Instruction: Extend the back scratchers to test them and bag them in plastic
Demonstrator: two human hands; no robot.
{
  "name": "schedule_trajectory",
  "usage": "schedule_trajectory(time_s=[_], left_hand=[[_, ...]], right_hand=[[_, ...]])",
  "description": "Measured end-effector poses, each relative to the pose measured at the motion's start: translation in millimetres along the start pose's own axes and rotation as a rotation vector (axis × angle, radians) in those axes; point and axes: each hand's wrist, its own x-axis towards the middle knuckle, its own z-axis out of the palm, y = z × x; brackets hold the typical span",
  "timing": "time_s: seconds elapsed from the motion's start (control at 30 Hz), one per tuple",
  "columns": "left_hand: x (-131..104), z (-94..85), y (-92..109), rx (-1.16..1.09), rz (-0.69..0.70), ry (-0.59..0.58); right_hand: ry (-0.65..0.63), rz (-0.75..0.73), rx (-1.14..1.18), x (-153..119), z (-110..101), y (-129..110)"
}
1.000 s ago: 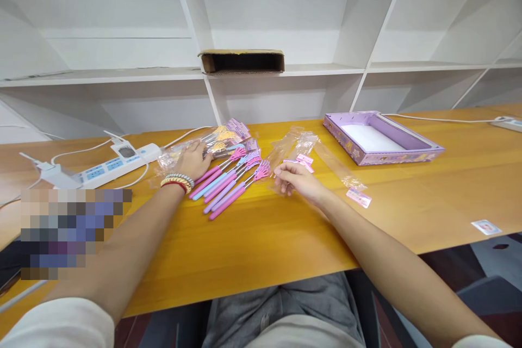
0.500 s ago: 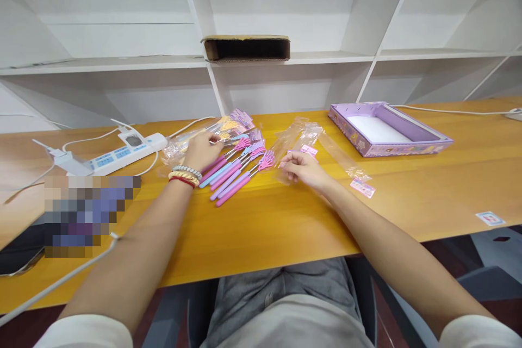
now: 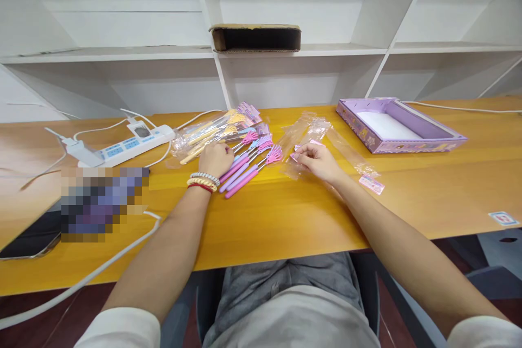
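Telescopic back scratchers (image 3: pixel 246 179) with hand-shaped heads and pink, purple and blue handles lie side by side on the table. My left hand (image 3: pixel 216 159), with bracelets at the wrist, is curled closed over the leftmost handles; its fingertips and the exact handle under them are hidden. To the right, my right hand (image 3: pixel 318 162) pinches a clear plastic bag (image 3: pixel 291 168) near its pink label. More clear bags (image 3: pixel 322 128) lie just beyond it, and one with a pink label card (image 3: pixel 371 184) stretches to the right. Bagged back scratchers with yellow heads (image 3: pixel 216 129) lie behind my left hand.
A purple open box (image 3: pixel 408 145) stands at the back right. On the left are a white power strip (image 3: pixel 132 144) with plugs and cables, and a phone (image 3: pixel 32 231). A cardboard box (image 3: pixel 256 38) sits on the white shelf behind the table.
My left hand has moved from beside the scratcher heads down onto the leftmost handles, covering them. My right hand stays at the bag. The whole view has shifted slightly.
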Motion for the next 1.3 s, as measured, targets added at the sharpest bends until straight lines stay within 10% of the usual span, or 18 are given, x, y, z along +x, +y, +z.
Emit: schedule_trajectory(time_s=[0.23, 0.6, 1.3], left_hand=[[-4.0, -1.2, 5.6, -0.021, 0.059, 0.145], [-49.5, -8.5, 87.0, -0.036, 0.511, 0.268], [-46.6, -6.4, 86.6, -0.083, 0.584, 0.154]], right_hand=[[-0.002, -0.044, -0.052, 1.1, -2.7, 4.9], [0.003, 0.03, 0.408, -4.0, -3.8, -12.1], [0.193, 0.061, 0.612, 5.2, -5.0, -12.6]])
